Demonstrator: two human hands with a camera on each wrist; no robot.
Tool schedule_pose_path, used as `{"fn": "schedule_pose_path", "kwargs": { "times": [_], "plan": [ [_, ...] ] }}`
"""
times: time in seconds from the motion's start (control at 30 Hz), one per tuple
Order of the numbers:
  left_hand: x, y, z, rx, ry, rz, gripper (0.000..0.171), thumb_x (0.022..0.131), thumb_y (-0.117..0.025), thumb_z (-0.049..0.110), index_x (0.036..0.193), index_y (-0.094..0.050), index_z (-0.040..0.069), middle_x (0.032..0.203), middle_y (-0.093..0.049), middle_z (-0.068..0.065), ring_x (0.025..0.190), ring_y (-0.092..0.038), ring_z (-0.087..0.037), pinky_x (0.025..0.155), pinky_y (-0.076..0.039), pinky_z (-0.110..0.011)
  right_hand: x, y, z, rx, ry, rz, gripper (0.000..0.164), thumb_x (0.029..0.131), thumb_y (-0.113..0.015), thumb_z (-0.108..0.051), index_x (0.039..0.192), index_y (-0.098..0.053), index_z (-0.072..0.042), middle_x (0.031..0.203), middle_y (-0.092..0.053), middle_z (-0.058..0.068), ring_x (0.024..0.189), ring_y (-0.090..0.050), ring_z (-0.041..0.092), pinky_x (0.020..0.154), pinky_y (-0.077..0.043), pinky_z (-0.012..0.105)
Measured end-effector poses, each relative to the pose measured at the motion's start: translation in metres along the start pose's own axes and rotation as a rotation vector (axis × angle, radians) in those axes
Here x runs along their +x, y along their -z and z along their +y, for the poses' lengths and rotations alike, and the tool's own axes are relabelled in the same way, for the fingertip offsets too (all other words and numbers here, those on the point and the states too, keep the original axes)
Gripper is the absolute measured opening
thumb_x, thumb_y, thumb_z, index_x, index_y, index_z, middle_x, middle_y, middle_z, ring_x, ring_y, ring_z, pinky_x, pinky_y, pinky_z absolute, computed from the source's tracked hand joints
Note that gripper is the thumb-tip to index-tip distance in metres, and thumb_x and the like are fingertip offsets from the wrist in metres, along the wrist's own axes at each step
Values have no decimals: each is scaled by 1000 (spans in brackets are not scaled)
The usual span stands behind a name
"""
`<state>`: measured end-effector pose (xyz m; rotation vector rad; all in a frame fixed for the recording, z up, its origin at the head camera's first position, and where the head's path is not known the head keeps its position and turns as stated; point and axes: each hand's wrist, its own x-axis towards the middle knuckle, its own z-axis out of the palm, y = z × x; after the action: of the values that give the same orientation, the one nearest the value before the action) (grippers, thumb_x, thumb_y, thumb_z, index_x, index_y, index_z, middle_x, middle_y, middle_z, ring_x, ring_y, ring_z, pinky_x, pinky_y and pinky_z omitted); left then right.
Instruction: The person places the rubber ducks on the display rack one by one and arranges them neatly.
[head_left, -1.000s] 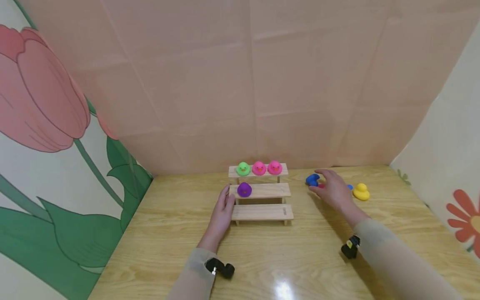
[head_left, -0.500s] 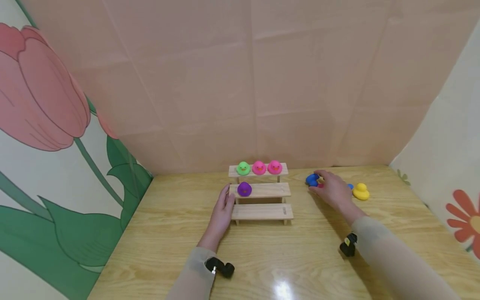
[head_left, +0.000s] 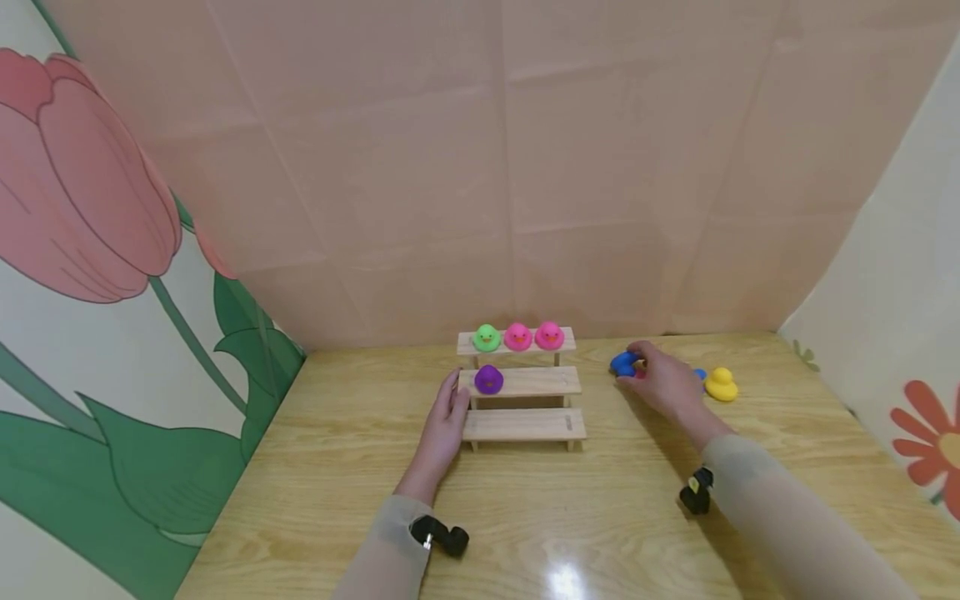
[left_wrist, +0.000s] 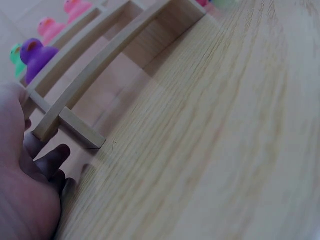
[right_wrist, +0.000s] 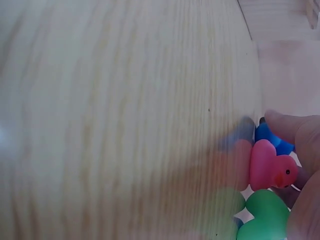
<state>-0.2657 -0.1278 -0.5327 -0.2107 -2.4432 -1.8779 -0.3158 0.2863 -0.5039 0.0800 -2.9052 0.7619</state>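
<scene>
My left hand (head_left: pixel 442 425) holds the left end of a three-step wooden stand (head_left: pixel 536 423), and its fingers (left_wrist: pixel 54 159) curl at the plank ends in the left wrist view. A purple rubber duck (head_left: pixel 489 380) sits at the left of the middle step. On the top step stand a green duck (head_left: pixel 486 337) and two pink ducks (head_left: pixel 518 337). Over to the right, my right hand (head_left: pixel 667 385) pinches a blue rubber duck (head_left: pixel 622 364) between thumb and fingers. Right beside it, a pink duck (right_wrist: pixel 262 165) and a green duck (right_wrist: pixel 265 215) show in the right wrist view.
A yellow duck (head_left: pixel 722 385) stands right of my right hand, with another blue piece (head_left: pixel 701 375) partly hidden beside it. The wooden table (head_left: pixel 360 400) ends at a pink-beige backdrop (head_left: pixel 390 208). Flower-painted walls flank both sides.
My right thumb and fingertips have closed in on the blue duck, which has shifted slightly. The left hand and the stand have stayed put.
</scene>
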Motion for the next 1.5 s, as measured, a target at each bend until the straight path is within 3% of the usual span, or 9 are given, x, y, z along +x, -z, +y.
{"fn": "schedule_pose_path", "kwargs": {
  "times": [0.6,1.1,1.3,1.5],
  "plan": [
    [2,0,-2,-13,-9,1,65,118,-46,54,175,-32,27,163,-54,-19,151,-50,-37,128,-36,-57,-1,-5,0,-47,19,26,65,99,-86,-40,144,-57,-3,122,-74,23,101,-69,42,82,-53,57],
    [2,-1,0,-10,-9,0,68,119,-45,53,176,-30,19,168,-48,-20,155,-46,-39,129,-34,-58,2,-9,2,-52,19,43,63,99,-85,-42,141,-57,-3,117,-76,21,101,-71,43,80,-53,56],
    [1,0,0,-12,-6,1,66,118,-45,53,176,-31,25,167,-49,-19,154,-47,-38,129,-34,-57,0,-9,1,-12,16,55,62,101,-83,-40,143,-55,-4,125,-73,24,106,-70,45,83,-54,59],
    [1,0,0,-24,-13,-2,67,119,-46,52,176,-30,22,168,-48,-19,154,-47,-38,129,-34,-56,-3,-2,-7,76,32,39,61,105,-80,-35,149,-52,-5,144,-64,28,125,-65,50,100,-54,72]
  ]
}}
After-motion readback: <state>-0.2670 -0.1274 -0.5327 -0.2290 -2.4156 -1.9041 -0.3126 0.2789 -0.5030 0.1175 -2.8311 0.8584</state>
